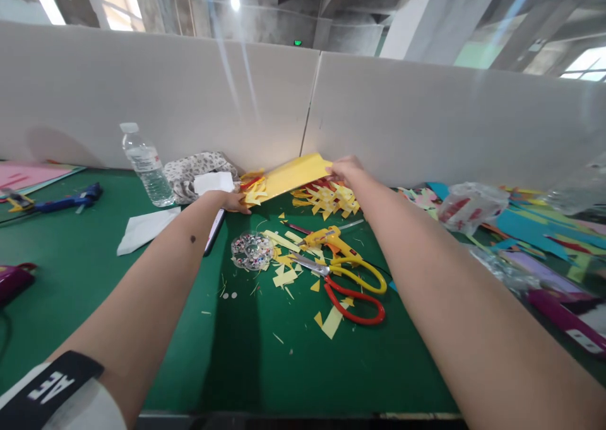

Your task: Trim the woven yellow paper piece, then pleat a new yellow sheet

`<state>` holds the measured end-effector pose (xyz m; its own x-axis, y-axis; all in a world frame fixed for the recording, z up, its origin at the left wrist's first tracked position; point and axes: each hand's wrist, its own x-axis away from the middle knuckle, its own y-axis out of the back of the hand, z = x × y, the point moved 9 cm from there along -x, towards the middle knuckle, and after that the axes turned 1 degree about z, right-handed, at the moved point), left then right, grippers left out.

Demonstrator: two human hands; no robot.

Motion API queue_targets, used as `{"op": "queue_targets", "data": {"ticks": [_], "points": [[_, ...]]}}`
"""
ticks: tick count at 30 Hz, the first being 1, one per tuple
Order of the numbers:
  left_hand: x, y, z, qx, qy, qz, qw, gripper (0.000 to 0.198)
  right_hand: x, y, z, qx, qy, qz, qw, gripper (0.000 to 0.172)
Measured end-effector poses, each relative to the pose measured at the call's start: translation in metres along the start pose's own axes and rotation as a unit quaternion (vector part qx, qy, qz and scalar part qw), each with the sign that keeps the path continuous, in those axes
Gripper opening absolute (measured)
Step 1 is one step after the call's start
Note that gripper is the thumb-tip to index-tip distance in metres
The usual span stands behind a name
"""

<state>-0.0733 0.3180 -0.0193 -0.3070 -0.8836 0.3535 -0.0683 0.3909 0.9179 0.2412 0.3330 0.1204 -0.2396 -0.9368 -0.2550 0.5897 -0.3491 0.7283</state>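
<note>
Bright paned windows [124,19] and a glowing white lamp [235,2] light a dim interior streaked with glare.
A long shadow [235,348] darkens the green tabletop [312,379]; wide-angle distortion stretches the soft edges.

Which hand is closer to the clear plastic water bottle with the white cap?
Left. In the picture, the left hand is right of the bottle, by the left end of the flat yellow sheet; the right hand is farther right, at the sheet's other end.

i have the right hand [348,169] holding a yellow sheet [296,176] by its right end, the left hand [231,201] at the other; nearer my camera, scissors [324,269] touch a yellow glue gun [335,237] among paper scraps [284,278].
</note>
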Motion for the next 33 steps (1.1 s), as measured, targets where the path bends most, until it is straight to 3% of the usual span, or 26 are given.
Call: {"op": "queue_targets", "data": {"ticks": [4, 12, 19, 25, 27, 29, 33], "points": [[0.003, 0.0, 0.002, -0.008, 0.012, 0.012, 1.0, 0.108, 0.001, 0.006, -0.002, -0.077, -0.054, 0.005, 0.996, 0.02], [0.009, 0.001, 0.001, -0.018, 0.032, 0.027, 0.999, 0.107, 0.007, 0.012, 0.001, -0.142, -0.071, -0.025, 0.987, 0.012], [0.016, 0.014, -0.018, -0.003, 0.014, -0.005, 1.0, 0.109, 0.006, 0.008, 0.032, -0.148, -0.038, -0.01, 0.988, 0.014], [0.035, 0.061, -0.069, 0.037, -0.057, -0.06, 0.996, 0.111, 0.0, -0.006, 0.051, -0.172, -0.007, 0.016, 0.985, 0.014], [0.041, 0.085, -0.096, 0.059, -0.073, -0.089, 0.992, 0.1, -0.004, -0.012, 0.054, -0.176, 0.009, 0.012, 0.984, 0.015], [0.046, 0.114, -0.122, 0.109, -0.076, -0.164, 0.977, 0.084, -0.007, -0.016, 0.058, -0.183, 0.035, 0.003, 0.982, 0.017], [0.043, 0.136, -0.158, 0.122, -0.041, -0.237, 0.963, 0.065, -0.007, -0.019, 0.071, -0.209, 0.112, -0.013, 0.971, 0.023]]}}
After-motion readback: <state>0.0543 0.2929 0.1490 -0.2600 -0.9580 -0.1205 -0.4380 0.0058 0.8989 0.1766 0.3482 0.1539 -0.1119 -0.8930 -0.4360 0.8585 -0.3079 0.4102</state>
